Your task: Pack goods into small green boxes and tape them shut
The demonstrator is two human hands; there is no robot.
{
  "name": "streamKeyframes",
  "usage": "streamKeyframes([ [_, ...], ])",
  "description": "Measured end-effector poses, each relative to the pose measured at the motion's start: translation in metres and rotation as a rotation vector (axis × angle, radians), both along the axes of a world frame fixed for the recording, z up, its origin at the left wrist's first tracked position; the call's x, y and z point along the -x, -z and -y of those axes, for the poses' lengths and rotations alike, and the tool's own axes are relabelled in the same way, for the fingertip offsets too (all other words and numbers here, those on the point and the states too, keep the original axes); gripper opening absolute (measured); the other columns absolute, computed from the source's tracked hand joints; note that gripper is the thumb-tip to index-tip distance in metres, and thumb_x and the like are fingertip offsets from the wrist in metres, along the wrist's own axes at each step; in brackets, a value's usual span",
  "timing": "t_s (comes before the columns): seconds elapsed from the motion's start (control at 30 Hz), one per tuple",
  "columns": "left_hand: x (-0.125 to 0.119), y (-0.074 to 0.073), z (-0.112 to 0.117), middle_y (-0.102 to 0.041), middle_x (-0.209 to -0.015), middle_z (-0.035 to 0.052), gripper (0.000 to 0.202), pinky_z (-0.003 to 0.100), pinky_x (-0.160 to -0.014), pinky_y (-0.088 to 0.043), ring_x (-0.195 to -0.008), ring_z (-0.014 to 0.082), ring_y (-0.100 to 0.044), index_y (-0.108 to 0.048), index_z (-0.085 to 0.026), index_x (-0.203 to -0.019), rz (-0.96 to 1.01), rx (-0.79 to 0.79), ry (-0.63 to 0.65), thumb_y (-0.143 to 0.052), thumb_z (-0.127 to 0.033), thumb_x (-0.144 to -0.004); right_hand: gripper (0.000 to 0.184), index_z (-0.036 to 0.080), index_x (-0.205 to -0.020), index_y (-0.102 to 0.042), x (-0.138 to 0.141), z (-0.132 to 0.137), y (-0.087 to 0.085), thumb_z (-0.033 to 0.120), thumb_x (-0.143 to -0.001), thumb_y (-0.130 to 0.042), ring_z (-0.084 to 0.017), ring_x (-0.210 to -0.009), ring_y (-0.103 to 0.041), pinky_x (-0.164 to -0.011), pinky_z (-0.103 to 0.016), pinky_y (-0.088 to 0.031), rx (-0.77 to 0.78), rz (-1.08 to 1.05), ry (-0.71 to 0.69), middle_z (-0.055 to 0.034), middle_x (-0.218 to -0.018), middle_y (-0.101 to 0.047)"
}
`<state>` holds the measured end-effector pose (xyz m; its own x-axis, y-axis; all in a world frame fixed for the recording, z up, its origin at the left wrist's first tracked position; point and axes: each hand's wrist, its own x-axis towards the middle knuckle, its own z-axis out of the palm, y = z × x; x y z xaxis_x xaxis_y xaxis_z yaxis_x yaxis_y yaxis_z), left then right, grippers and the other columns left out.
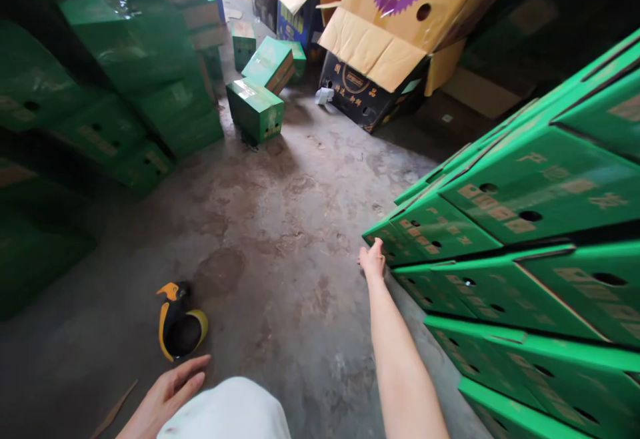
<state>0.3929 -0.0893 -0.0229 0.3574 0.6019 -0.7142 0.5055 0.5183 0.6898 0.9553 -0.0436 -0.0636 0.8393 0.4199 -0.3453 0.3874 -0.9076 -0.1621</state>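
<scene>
My right hand (pixel 373 260) is stretched out low at the corner of a stack of green cartons (pixel 525 252) on my right. It touches the lowest front corner, and its fingers curl round the edge, partly hidden. My left hand (pixel 167 395) hangs by my white-clad knee (pixel 227 409) with its fingers loosely apart and nothing in it. Just ahead of it on the concrete floor lies a black and yellow tape dispenser (pixel 180 325).
More green cartons (pixel 125 92) are piled on the left. Several small green boxes (pixel 255 109) lie tumbled on the floor ahead. Beyond them are yellow cartons (pixel 400 19) with open flaps. A bare concrete floor (pixel 280 225) runs between the stacks.
</scene>
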Motion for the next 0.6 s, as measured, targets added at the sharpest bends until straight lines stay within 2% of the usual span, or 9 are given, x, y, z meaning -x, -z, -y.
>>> streamKeyframes([
  [0.1,0.005,-0.001,0.001,-0.079,-0.112,0.0116,0.073,0.044,-0.105,-0.054,-0.122,0.0391,-0.067,-0.081,-0.021,-0.110,-0.001,-0.002,-0.027,-0.081,-0.074,-0.060,0.065,0.009,-0.154,-0.029,0.006,-0.001,-0.003,0.025,-0.095,-0.053,-0.022,-0.080,-0.072,-0.080,-0.029,-0.052,-0.007,-0.001,0.040,-0.0060,-0.080,-0.072],
  [0.2,0.012,-0.001,0.000,-0.079,-0.114,0.0126,0.074,0.043,-0.103,-0.056,-0.123,0.0392,-0.067,-0.081,-0.020,-0.111,-0.011,-0.014,-0.043,-0.080,-0.075,-0.060,0.065,0.009,-0.152,-0.031,0.015,-0.005,-0.009,0.027,-0.094,-0.055,-0.022,-0.077,-0.071,-0.078,-0.029,-0.051,-0.016,-0.001,0.066,-0.0050,-0.076,-0.070],
  [0.33,0.020,0.007,0.001,-0.079,-0.114,0.0123,0.076,0.040,-0.102,-0.056,-0.117,0.0373,-0.070,-0.081,-0.020,-0.111,-0.035,-0.055,-0.041,-0.076,-0.078,-0.063,0.065,0.008,-0.152,-0.030,0.030,-0.005,-0.014,0.029,-0.095,-0.052,-0.024,-0.083,-0.071,-0.078,-0.030,-0.050,-0.016,0.012,0.089,-0.0082,-0.081,-0.071],
  [0.47,0.023,0.014,0.002,-0.079,-0.114,0.0114,0.075,0.043,-0.106,-0.054,-0.114,0.0369,-0.072,-0.081,-0.021,-0.111,-0.029,-0.107,-0.046,-0.075,-0.079,-0.065,0.063,0.008,-0.152,-0.032,0.048,0.004,-0.015,0.029,-0.096,-0.049,-0.025,-0.087,-0.071,-0.078,-0.031,-0.049,-0.008,0.019,0.090,-0.0121,-0.089,-0.071],
  [0.6,0.024,0.012,0.005,-0.079,-0.116,0.0112,0.068,0.044,-0.106,-0.054,-0.116,0.0359,-0.072,-0.081,-0.021,-0.112,0.004,-0.153,-0.068,-0.073,-0.075,-0.072,0.063,0.009,-0.154,-0.033,0.071,0.020,-0.016,0.028,-0.096,-0.048,-0.026,-0.088,-0.071,-0.077,-0.032,-0.049,0.005,0.016,0.072,-0.0131,-0.091,-0.072],
])
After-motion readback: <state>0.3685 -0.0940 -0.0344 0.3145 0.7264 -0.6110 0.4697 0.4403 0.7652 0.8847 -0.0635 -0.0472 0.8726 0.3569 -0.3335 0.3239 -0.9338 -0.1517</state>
